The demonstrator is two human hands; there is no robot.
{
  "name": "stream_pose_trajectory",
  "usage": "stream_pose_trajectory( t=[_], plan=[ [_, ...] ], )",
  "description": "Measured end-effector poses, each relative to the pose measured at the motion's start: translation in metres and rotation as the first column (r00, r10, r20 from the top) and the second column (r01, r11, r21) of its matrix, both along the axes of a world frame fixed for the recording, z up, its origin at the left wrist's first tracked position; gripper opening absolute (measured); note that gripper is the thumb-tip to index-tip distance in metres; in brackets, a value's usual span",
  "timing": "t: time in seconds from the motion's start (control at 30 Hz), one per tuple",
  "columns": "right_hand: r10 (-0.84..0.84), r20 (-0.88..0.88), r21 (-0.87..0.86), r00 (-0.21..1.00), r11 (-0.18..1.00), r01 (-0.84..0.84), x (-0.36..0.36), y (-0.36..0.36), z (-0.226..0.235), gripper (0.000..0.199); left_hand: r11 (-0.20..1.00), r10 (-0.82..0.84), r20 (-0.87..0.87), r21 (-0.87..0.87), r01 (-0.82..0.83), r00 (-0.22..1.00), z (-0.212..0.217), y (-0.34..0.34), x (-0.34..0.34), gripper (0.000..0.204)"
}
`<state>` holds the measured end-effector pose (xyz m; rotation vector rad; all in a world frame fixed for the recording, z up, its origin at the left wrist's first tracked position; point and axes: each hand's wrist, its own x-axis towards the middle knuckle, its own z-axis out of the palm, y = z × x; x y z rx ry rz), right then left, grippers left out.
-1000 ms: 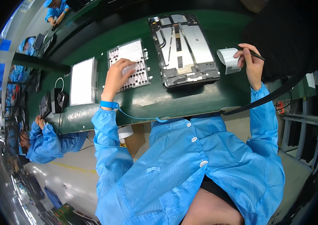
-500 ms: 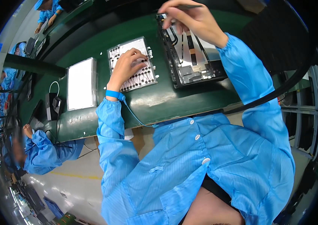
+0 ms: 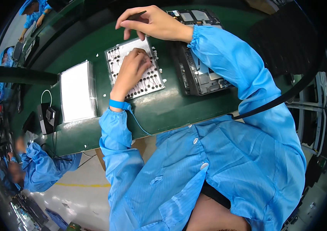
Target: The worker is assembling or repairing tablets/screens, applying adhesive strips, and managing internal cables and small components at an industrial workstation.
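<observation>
The left hand [image 3: 132, 69] is bending over the tray [image 3: 132, 46], its fingers curling down and its thumb lying close to them; whether they are pinching anything, I cannot tell. The right hand [image 3: 152, 25] is hanging above the tray's far edge, holding a thin black tool [image 3: 135, 16] between thumb and fingers, the other fingers spreading loosely.

The tray is lying back from the worktop's [image 3: 171, 104] near edge, between the stack [image 3: 77, 92] and the device [image 3: 199, 82]. Rows of small black parts [image 3: 148, 82] with thin leads are filling its near half; more are sitting at its far left corner.

For clean handling, the left hand should be steadying the tray without pressing on the leads, and the tool should be gripping each part by its body, singly. The right sleeve [image 3: 236, 61] is crossing over the open device, so lifting the elbow would be sparing its exposed innards; I cannot tell whether cloth is touching them. A blue wristband [image 3: 119, 105] is circling the left wrist, its cord [image 3: 138, 125] running toward the near edge; it is best kept clear of the tray.

Farther left, a black box [image 3: 43, 119] is standing toward the near edge, and a co-worker [image 3: 50, 165] is sitting beyond it.
</observation>
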<state>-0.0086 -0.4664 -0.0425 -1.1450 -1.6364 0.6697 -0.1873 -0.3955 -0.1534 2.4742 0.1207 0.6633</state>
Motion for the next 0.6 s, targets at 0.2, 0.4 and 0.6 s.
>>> stream_pose_trajectory(
  t=[0.2,0.4,0.6],
  plan=[
    [-0.199,0.465,0.134,0.862,0.979,0.154,0.008,0.002,-0.027,0.016,0.936,0.203,0.041,-0.303,-0.181,0.978,0.006,0.004,-0.017,0.009],
    [-0.121,0.761,0.062,0.637,0.991,0.114,-0.001,-0.006,-0.024,0.039,0.813,0.469,0.163,-0.464,-0.352,0.868,0.012,-0.003,-0.020,0.012],
    [-0.163,0.854,0.150,0.494,0.986,0.065,-0.007,-0.003,-0.024,0.030,0.751,0.478,0.223,-0.605,-0.264,0.850,0.007,0.001,-0.019,0.013]
  ],
)
